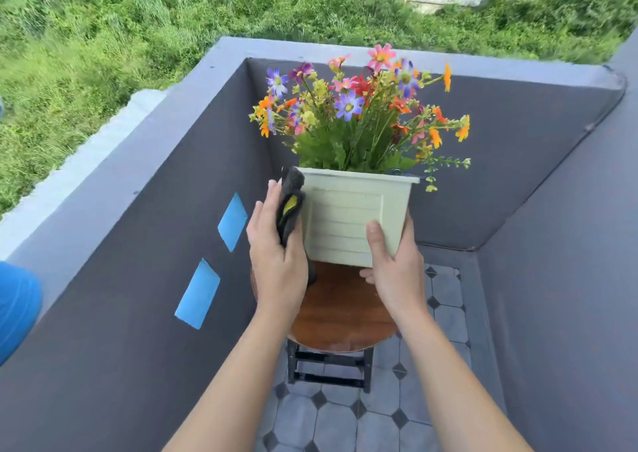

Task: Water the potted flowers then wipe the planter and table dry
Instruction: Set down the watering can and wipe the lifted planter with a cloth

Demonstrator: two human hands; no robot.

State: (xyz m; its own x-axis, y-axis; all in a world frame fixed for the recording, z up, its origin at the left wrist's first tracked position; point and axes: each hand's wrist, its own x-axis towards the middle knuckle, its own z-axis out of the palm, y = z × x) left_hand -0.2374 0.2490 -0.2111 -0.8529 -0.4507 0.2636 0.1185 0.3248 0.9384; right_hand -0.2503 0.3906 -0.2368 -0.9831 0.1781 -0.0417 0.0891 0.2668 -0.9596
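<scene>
Head cam, looks fwd and down, close on table [340, 308].

Grey balcony wall [138, 244], blue patches [198, 294], tiled floor [345, 424]

A home balcony, outdoors: dark grey parapet walls [145, 230] enclose a grey octagon-tiled floor [348, 427], and wild green grass [103, 37] fills the upper frame beyond the ledge.

The planter [348, 216] stands at the far part of the worktop [340, 317], with the flowers [359, 113] in it. The left hand [276, 254] presses a cloth [290, 206] on its left side; the right hand [397, 265] holds its right near corner. Walls [138, 244] stand left, behind and right.
</scene>
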